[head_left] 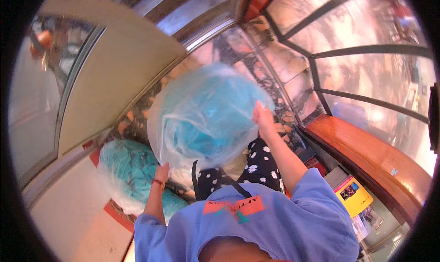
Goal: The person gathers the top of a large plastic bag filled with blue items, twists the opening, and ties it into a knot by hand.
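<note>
A large clear plastic bag, bulging with teal-blue material, is held up in front of my legs. My right hand is closed in a fist on the bag's right side. At its lower left edge, my left hand grips the plastic, with a dark band on the wrist. Just left of that hand lies a second clear bag with teal contents, apart from the first as far as I can see. What exactly is inside either bag cannot be made out through the plastic.
A wooden ledge runs along the right below dark-framed glass panes. Beneath it, a yellow package sits among small items. A beige panel stands at the left, and steps rise at the far end. The floor is patterned stone.
</note>
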Action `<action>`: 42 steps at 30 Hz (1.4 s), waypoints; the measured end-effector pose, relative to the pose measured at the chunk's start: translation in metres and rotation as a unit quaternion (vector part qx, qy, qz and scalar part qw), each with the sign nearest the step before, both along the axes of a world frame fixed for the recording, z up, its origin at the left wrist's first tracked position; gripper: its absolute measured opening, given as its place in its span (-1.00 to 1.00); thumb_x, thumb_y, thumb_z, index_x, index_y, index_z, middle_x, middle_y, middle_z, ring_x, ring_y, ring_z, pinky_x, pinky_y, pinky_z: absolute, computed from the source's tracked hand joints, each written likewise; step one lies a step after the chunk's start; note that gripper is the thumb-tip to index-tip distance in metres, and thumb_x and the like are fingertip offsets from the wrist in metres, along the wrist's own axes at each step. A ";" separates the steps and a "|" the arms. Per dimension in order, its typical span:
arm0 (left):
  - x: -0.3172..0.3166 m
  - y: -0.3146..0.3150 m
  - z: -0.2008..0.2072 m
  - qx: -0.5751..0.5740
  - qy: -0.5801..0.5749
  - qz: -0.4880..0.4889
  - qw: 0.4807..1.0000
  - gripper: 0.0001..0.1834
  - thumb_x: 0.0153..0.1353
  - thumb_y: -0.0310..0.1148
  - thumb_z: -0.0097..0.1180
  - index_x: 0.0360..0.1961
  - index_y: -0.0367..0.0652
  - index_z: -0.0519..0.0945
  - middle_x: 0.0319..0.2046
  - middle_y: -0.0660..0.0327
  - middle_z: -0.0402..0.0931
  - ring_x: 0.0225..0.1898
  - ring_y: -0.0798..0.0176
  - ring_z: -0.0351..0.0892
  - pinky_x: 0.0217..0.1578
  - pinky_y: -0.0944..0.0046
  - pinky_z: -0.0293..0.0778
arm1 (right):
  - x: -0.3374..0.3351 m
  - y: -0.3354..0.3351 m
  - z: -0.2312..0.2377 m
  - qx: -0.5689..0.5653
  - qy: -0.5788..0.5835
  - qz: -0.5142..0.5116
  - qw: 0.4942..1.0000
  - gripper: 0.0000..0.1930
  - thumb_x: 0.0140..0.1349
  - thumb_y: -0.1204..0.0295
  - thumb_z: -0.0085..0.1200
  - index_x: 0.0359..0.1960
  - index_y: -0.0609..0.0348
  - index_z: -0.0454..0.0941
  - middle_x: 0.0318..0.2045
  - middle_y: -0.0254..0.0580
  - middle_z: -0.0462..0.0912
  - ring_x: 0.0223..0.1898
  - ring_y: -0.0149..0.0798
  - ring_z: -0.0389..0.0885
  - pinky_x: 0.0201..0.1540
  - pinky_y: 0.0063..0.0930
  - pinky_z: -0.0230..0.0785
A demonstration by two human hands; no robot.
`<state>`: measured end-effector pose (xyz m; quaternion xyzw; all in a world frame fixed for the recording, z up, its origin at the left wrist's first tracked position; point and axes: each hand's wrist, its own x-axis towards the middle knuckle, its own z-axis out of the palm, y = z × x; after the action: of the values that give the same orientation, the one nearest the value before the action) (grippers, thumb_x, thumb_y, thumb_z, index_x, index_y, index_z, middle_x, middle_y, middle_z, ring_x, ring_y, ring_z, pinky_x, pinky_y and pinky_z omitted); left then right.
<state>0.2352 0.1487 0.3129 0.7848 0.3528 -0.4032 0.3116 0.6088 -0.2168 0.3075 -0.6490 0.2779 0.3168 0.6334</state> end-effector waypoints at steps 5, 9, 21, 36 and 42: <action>0.099 -0.110 0.067 -0.028 0.000 0.420 0.907 -0.61 0.28 -0.12 -0.05 -0.64 -0.10 0.39 -0.78 0.29 0.24 -0.81 0.34 0.20 -0.80 0.26 0.05 | 0.053 -0.077 0.008 0.092 0.018 0.030 0.995 -0.53 0.38 0.10 -0.08 -0.72 -0.08 0.24 -0.74 -0.52 0.20 -0.66 -0.49 0.14 -0.55 -0.52 0.00; 0.196 -0.167 0.129 -0.050 0.054 0.394 0.916 -0.60 0.28 -0.02 0.02 -0.57 -0.05 0.36 -0.74 0.35 0.22 -0.78 0.40 0.19 -0.77 0.35 0.06 | 0.095 -0.150 0.024 0.124 0.020 0.028 0.992 -0.55 0.36 0.09 -0.06 -0.69 -0.04 0.29 -0.71 -0.53 0.25 -0.63 -0.52 0.14 -0.55 -0.55 -0.04; 0.504 -0.337 0.144 -0.103 -0.114 0.026 0.988 -0.56 0.30 -0.05 -0.05 -0.46 -0.24 0.55 -0.64 0.32 0.36 -0.54 0.36 0.31 -0.48 0.26 0.26 | 0.343 -0.373 0.203 0.041 -0.220 -0.130 0.966 -0.54 0.37 0.11 -0.03 -0.71 -0.07 0.29 -0.72 -0.51 0.29 -0.67 -0.53 0.19 -0.55 -0.58 0.04; 0.969 -0.707 0.236 -0.405 -0.198 -0.286 0.846 -0.46 0.38 -0.06 -0.13 -0.65 -0.25 0.37 -0.71 0.36 0.23 -0.61 0.45 0.14 -0.58 0.26 0.15 | 0.542 -0.723 0.381 -0.043 -0.365 -0.396 0.841 -0.52 0.43 0.13 -0.12 -0.69 -0.10 0.12 -0.76 -0.55 0.02 -0.73 -0.52 -0.05 -0.40 -0.48 0.21; 1.106 -0.855 0.260 -0.387 -0.149 -0.354 0.838 -0.45 0.37 -0.04 -0.12 -0.67 -0.22 0.36 -0.72 0.43 0.18 -0.62 0.46 0.12 -0.59 0.28 0.12 | 0.586 -0.834 0.387 -0.085 -0.351 -0.503 0.785 -0.51 0.41 0.18 -0.08 -0.71 -0.07 0.10 -0.74 -0.53 0.05 -0.72 -0.52 -0.01 -0.41 -0.50 0.19</action>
<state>1.3413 -0.7066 0.5726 0.7222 -0.1847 -0.4678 0.4747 1.1943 -1.0508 0.6945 -0.5349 0.3488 -0.3213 0.6993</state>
